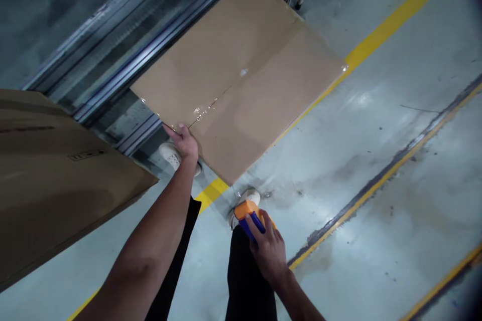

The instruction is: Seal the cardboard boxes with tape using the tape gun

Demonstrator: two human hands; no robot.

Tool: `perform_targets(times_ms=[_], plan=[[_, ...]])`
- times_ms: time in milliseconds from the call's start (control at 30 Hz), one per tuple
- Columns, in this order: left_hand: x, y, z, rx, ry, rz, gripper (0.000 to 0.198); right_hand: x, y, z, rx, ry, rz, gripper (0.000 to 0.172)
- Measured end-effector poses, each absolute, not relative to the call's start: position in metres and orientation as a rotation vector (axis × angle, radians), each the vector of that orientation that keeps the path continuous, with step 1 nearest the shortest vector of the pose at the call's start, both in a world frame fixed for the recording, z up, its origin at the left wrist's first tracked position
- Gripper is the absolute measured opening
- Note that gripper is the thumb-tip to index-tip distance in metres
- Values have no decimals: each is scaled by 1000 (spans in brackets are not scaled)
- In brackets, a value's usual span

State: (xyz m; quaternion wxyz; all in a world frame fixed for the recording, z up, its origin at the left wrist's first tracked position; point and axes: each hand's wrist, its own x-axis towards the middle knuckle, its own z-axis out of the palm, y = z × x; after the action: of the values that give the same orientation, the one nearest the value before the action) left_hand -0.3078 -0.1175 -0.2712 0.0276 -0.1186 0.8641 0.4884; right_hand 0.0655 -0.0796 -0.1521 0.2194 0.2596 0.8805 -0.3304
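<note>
A large cardboard box (226, 75) lies in the middle of the view, with a seam and shiny clear tape along its upper face. My left hand (183, 141) grips its near left edge, thumb on top and the other fingers at the side or partly hidden beneath. Below the box's near corner, my right hand (266, 247) is wrapped round an orange and blue tape dispenser (247, 209). The dispenser is apart from the cardboard, above my right shoe.
Another large cardboard box (68, 185) stands at the left. Metal rails (124, 70) run diagonally behind the middle box. Yellow lines (399, 15) cross the grey floor (361, 160). My shoes and black-clad legs are below the box.
</note>
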Motion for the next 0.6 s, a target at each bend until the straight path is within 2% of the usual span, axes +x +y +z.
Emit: perform_targets(times_ms=[133,300,467,600], plan=[[-243,-109,-266,-557,2598,1479,67,84,-75,-196,663,2553,-929,77],[-160,-98,-260,-664,2418,1511,67,85,-64,-226,533,2642,-892,72],[-163,-94,-262,-715,2429,1493,70,67,-59,-250,560,2568,-875,77],[-169,-88,-265,-739,2444,1477,69,102,-53,-248,541,2535,-878,62]])
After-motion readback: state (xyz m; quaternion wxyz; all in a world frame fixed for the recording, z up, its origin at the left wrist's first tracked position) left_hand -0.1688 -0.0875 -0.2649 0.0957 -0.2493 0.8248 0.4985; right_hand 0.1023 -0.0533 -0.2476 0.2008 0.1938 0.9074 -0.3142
